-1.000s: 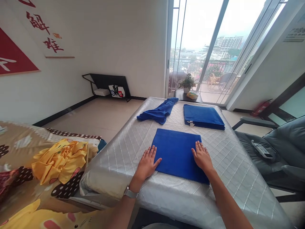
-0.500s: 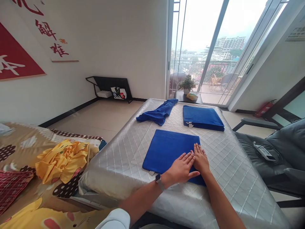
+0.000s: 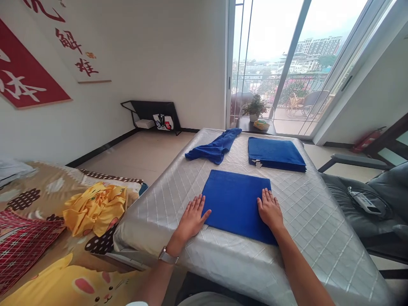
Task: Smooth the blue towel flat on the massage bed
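A folded blue cloth [image 3: 236, 204] lies flat on the silver quilted cover [image 3: 306, 221] of the table in front of me. My left hand [image 3: 193, 214], with a watch on its wrist, rests palm down at the cloth's left edge, fingers stretched out. At the right edge my right hand [image 3: 270, 208] lies flat, its fingers pointing away from me. Beyond them, a neat stack of folded blue cloths [image 3: 276, 153] sits at the back right. A loose, crumpled blue cloth [image 3: 215, 146] is spread at the back left.
To the left is a bed with a patterned sheet [image 3: 47, 178], holding a bunched yellow cloth [image 3: 95, 206]. A dark armchair [image 3: 344, 204] with a white power strip [image 3: 365, 202] stands on the right. Behind the table are a potted plant [image 3: 255, 108] and a glass door.
My left hand has moved from the cloth's right side, beside my right hand, across to its left edge. My right hand stays at the right edge. The view has shifted slightly.
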`<state>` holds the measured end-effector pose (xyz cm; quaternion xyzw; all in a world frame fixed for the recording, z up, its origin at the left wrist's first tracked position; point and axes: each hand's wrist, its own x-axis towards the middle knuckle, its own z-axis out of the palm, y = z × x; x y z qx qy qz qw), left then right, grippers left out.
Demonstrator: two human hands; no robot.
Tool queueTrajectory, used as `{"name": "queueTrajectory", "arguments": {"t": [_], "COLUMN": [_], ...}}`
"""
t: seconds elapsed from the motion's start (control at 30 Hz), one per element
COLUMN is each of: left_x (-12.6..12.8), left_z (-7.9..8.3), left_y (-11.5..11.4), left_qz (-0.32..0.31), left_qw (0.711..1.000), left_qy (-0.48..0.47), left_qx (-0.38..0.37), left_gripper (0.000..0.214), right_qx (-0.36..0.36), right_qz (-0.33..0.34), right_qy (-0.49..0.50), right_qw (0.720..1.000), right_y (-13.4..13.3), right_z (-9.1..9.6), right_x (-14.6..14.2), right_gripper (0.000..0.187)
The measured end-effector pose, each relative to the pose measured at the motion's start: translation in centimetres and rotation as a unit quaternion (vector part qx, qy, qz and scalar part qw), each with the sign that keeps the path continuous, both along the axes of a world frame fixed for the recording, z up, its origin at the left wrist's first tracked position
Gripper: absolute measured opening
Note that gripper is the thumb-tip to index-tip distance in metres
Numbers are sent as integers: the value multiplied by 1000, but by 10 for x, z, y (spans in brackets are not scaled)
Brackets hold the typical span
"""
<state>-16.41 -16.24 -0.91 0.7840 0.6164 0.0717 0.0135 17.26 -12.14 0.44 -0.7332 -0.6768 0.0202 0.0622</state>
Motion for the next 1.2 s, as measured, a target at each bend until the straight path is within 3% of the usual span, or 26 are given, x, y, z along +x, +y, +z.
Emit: {"name": "queueTrajectory", "arguments": {"t": [0.13, 0.27, 0.37, 0.53, 0.67, 0.77, 0.93, 1.2], "left_x": [-9, 11, 45, 132, 191, 208, 185, 78], "left_z": [-2, 13, 31, 50, 43, 28, 12, 14], "left_y": [-8, -6, 0, 27, 56, 69, 79, 108], "left_qz": [30, 19, -55, -237, -258, -241, -213, -77], "left_qw": [999, 999, 997, 970, 965, 969, 976, 997], "left_qy": [12, -10, -32, -49, -52, -56, -52, -27], "left_qx": [32, 50, 41, 22, 8, 6, 3, -13], "left_gripper": [81, 79, 77, 75, 73, 72, 77, 81], "right_qx": [1, 0, -3, 3, -4, -7, 3, -3], "right_qz": [-4, -1, -2, 5, 20, 14, 8, -3], "right_qy": [-3, -9, -8, -15, -29, -27, -17, -3], "right_qw": [1000, 1000, 1000, 1000, 999, 1000, 1000, 1000], "right_y": [-1, 0, 0, 1, 0, 0, 0, 0], "right_z": [2, 2, 0, -3, -4, -4, -2, 1], "right_x": [-1, -1, 0, 2, 5, 5, 1, 0], "right_gripper": [63, 63, 63, 64, 62, 62, 63, 63]}}
